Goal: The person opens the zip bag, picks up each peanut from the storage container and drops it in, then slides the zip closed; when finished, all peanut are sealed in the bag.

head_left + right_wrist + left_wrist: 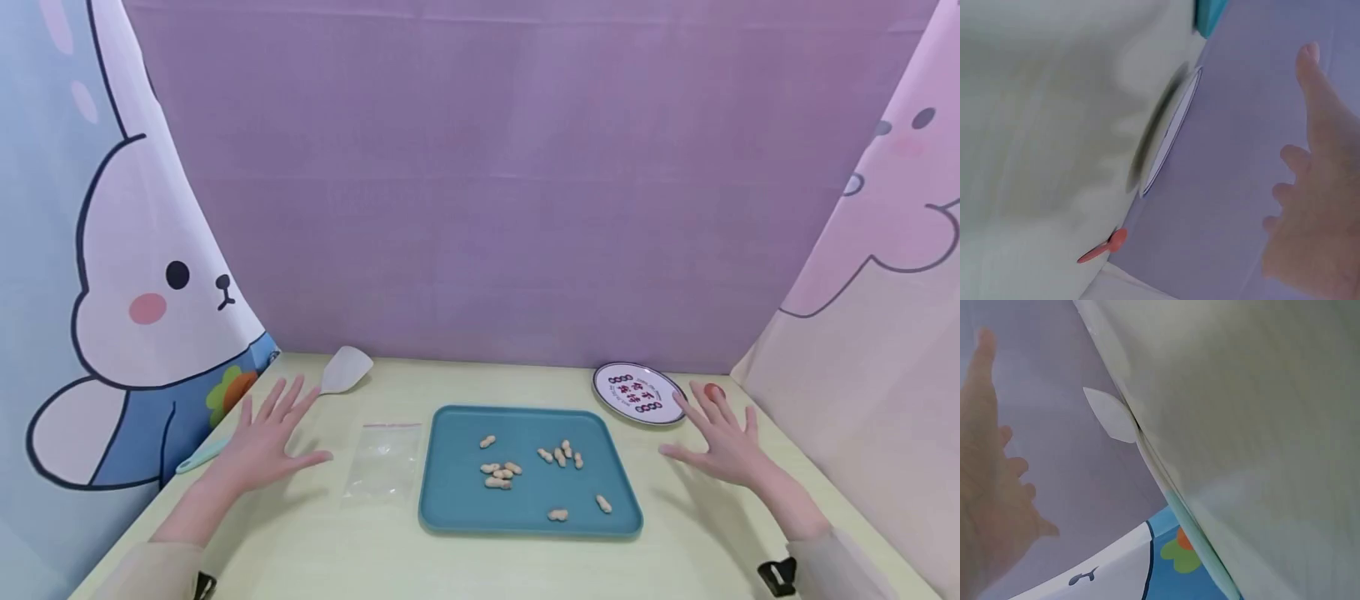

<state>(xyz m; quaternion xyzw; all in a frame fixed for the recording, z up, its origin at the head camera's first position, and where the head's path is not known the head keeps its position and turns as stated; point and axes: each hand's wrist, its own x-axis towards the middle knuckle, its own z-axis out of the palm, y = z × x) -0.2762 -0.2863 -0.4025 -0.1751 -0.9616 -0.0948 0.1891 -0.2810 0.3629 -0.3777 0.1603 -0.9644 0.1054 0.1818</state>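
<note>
My left hand hovers with fingers spread above the table's left side, holding nothing. Beneath and behind it lies a spatula with a white blade and a mint-green handle, its middle hidden by the hand. On the right, my right hand is likewise raised and spread, touching nothing. Close to its fingertips are a white plate with a dark rim and red printed characters, and a red spoon, partly covered in the head view. Between the hands, a blue tray bears several scattered unshelled peanuts.
A clear zip bag lies flat on the pale table, left of the tray. A purple cloth hangs along the back edge. Printed cartoon cloths border both sides.
</note>
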